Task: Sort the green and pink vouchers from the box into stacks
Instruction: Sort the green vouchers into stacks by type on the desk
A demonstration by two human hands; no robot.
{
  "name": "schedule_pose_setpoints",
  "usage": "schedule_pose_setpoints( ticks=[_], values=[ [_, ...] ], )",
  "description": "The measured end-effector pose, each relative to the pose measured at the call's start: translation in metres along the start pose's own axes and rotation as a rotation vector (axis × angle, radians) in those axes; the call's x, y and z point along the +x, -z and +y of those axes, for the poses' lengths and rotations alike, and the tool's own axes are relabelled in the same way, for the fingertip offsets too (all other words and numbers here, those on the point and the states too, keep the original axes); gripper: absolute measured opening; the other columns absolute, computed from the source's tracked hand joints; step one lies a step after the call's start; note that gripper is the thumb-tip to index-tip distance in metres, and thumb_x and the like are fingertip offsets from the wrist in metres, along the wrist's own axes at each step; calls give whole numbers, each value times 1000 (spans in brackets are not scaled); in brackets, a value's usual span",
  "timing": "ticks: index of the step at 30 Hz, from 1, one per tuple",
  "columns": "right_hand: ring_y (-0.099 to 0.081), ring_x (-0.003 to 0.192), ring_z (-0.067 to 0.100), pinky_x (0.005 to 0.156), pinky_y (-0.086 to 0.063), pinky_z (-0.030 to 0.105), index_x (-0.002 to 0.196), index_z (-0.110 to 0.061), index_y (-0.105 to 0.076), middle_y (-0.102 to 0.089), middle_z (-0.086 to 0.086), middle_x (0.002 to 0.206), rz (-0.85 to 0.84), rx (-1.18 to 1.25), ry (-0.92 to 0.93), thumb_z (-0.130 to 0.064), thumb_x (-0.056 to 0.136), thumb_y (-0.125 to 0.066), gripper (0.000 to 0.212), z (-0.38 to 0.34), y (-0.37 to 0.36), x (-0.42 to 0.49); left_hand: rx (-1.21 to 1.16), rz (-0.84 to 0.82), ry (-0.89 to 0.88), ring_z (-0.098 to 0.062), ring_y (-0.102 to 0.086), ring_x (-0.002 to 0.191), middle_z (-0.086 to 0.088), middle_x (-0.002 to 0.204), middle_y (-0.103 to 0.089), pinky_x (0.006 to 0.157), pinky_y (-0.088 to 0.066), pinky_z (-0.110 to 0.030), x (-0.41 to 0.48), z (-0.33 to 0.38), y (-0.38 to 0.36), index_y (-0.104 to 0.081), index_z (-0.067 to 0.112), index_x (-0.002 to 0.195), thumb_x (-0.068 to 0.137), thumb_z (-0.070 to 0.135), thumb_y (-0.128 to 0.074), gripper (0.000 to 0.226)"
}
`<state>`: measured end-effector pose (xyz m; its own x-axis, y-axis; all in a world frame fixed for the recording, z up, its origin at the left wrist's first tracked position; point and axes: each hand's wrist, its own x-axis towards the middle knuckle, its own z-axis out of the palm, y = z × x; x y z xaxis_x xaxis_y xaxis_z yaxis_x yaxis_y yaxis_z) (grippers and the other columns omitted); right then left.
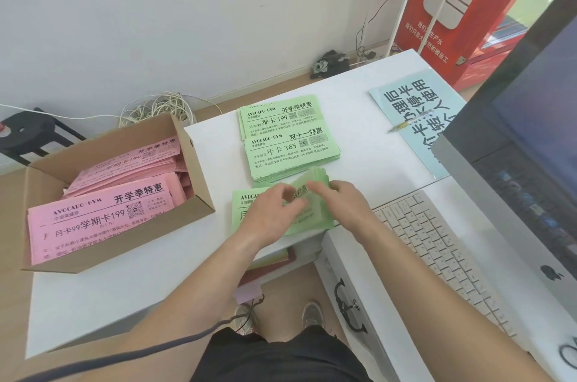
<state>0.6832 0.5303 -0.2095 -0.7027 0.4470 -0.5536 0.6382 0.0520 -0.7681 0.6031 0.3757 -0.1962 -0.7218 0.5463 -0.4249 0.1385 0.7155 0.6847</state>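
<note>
A cardboard box (193,163) at the left of the white table holds several pink vouchers (93,219). Two stacks of green vouchers (290,144) lie overlapping at the middle of the table. Nearer me lies a third green stack (315,216). My left hand (271,210) rests on this near stack with curled fingers pinching its top sheets. My right hand (340,197) grips a small lifted bundle of green vouchers (318,178) at the stack's far right corner. Both hands cover most of the near stack's print.
A white keyboard (437,244) and a computer monitor (524,163) stand at the right. A pale blue sign (415,119) with a pen (409,125) on it lies at the back right. A black stool (28,135) and coiled cables (156,106) sit behind the box.
</note>
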Motion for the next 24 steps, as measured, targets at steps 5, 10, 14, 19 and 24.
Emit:
schedule_pose_setpoints(
  ticks=[5,10,14,19,24],
  values=[
    [-73,82,25,81,-60,40,104,-17,-76,-77,9,92,-71,278,12,-37,96,-40,42,-8,-8,-17,-125,-16,165,-27,-69,99,-4,110,-68,89,-57,-50,-1,16,19,-58,16,108,66,83,-52,79],
    [-69,81,18,79,-60,35,121,-15,-72,-73,12,100,-77,253,40,-17,89,-52,37,-14,-21,-21,-170,-2,245,-20,-73,85,-4,96,-75,75,-63,-38,5,11,36,-68,15,106,81,48,-71,41],
    [-69,84,15,81,-60,32,124,-18,-70,-73,3,98,-107,176,62,-12,90,-53,38,-17,-20,-22,-260,4,245,-21,-74,87,-5,95,-77,79,-63,-45,4,-2,36,-71,18,103,80,39,-75,32],
    [-70,88,15,86,-60,34,127,-17,-68,-72,-2,99,-103,127,84,-11,90,-54,41,-22,-20,-24,-267,39,222,-19,-71,82,-1,89,-75,64,-57,-34,2,-3,32,-69,22,95,80,43,-79,28],
    [-71,93,15,87,-59,35,127,-19,-69,-72,-4,102,-91,119,87,-13,90,-55,41,-22,-22,-26,-325,41,240,-18,-73,85,2,91,-77,70,-61,-37,5,-10,31,-69,26,100,77,47,-80,34]
  ],
)
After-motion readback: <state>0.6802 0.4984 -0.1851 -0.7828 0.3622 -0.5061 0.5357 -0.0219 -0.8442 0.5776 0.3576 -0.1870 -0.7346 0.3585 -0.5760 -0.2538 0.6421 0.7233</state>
